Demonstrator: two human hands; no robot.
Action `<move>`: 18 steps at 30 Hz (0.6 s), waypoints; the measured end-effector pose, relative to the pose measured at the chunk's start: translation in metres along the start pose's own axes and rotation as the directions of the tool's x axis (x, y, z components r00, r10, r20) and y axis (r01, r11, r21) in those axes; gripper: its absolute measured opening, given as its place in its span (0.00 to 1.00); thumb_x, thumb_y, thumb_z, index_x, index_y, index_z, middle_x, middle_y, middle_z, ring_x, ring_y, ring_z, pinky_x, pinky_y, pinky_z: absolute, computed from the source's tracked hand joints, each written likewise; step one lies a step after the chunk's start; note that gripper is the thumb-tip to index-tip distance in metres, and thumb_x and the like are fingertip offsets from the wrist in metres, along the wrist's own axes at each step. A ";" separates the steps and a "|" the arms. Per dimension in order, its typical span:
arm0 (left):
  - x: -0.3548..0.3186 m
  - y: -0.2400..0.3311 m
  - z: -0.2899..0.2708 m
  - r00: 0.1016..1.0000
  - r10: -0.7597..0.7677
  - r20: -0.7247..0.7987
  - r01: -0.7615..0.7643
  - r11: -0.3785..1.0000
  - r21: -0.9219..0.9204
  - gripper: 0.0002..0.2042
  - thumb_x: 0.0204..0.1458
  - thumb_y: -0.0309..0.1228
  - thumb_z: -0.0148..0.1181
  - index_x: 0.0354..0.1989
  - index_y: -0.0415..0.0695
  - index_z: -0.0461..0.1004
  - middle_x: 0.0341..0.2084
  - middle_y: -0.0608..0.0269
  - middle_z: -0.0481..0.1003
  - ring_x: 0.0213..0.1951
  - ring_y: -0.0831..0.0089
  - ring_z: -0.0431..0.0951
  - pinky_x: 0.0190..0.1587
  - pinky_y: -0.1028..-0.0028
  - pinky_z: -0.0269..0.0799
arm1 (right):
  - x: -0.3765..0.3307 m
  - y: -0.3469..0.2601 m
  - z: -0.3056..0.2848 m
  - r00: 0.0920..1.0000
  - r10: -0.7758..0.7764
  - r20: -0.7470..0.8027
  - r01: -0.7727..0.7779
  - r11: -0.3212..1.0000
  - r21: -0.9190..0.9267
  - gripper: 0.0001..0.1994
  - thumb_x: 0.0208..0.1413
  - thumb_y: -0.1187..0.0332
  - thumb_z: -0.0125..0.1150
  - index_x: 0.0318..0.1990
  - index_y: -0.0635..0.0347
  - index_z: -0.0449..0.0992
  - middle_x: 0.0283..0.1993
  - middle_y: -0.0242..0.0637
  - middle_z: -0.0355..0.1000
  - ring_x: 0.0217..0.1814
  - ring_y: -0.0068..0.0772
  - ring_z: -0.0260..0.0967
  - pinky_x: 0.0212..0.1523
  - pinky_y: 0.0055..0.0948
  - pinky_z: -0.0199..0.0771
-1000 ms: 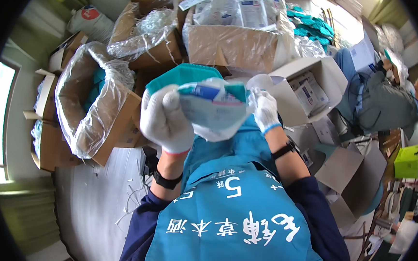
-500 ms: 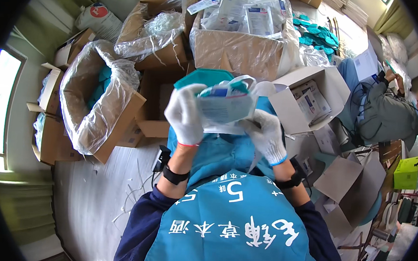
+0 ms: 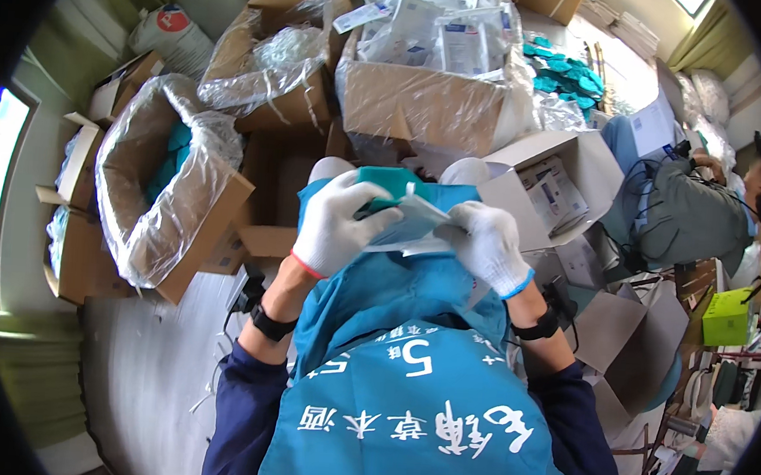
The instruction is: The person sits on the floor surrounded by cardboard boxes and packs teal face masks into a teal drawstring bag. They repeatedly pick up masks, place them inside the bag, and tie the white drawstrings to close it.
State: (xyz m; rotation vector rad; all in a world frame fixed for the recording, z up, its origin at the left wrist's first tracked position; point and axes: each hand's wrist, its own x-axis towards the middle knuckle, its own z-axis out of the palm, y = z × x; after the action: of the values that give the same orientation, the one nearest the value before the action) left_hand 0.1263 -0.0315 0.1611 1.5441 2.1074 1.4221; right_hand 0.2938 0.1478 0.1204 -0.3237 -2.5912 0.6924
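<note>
Gripping a clear flat packet (image 3: 412, 226) over the blue apron (image 3: 409, 328), the gloved left hand (image 3: 337, 226) closes on its nine o'clock edge and the gloved right hand (image 3: 484, 243) pinches its three o'clock edge, with a plastic-lined cardboard box (image 3: 167, 192) at nine o'clock.

packet (image 3: 404, 217) between both hands | lined box (image 3: 167, 192) left | full box (image 3: 430, 100) behind

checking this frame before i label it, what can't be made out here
- Head view: what the clear packet holds; the left hand and right hand cover much of it, and glare blurs the rest.
- Inside of the plastic-lined box: crumpled liner hides most.
- Co-worker at the right rim: their hands are too small and bent by the lens.
</note>
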 end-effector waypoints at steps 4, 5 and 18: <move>-0.008 -0.021 -0.021 0.864 -0.235 -0.445 0.117 0.954 -0.276 0.03 0.55 0.24 0.65 0.34 0.37 0.78 0.26 0.67 0.74 0.30 0.80 0.73 0.31 0.77 0.69 | -0.001 0.015 -0.012 0.998 -0.002 0.059 0.010 0.992 -0.128 0.05 0.48 0.65 0.66 0.27 0.54 0.79 0.29 0.39 0.75 0.30 0.47 0.75 0.31 0.40 0.74; -0.008 -0.022 -0.034 0.781 -0.212 -0.588 0.079 0.967 -0.243 0.06 0.59 0.27 0.61 0.35 0.36 0.78 0.26 0.70 0.73 0.29 0.83 0.70 0.29 0.82 0.65 | -0.002 0.027 -0.012 0.997 0.025 0.067 -0.018 0.994 -0.108 0.06 0.51 0.65 0.64 0.30 0.56 0.79 0.29 0.42 0.75 0.32 0.50 0.75 0.33 0.41 0.74; -0.054 -0.089 -0.045 0.581 -0.416 -0.700 0.242 0.909 -0.339 0.11 0.67 0.34 0.50 0.36 0.39 0.73 0.28 0.72 0.70 0.32 0.84 0.66 0.35 0.81 0.63 | 0.159 0.130 -0.020 0.891 0.421 -0.168 -0.345 0.870 0.351 0.14 0.61 0.60 0.59 0.34 0.64 0.77 0.25 0.41 0.72 0.29 0.28 0.70 0.29 0.31 0.69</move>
State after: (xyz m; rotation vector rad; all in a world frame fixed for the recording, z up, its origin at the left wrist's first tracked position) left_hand 0.0650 -0.1028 0.0970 0.3880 2.3348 2.3000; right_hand 0.1783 0.3190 0.1241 -0.7860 -2.1573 1.1130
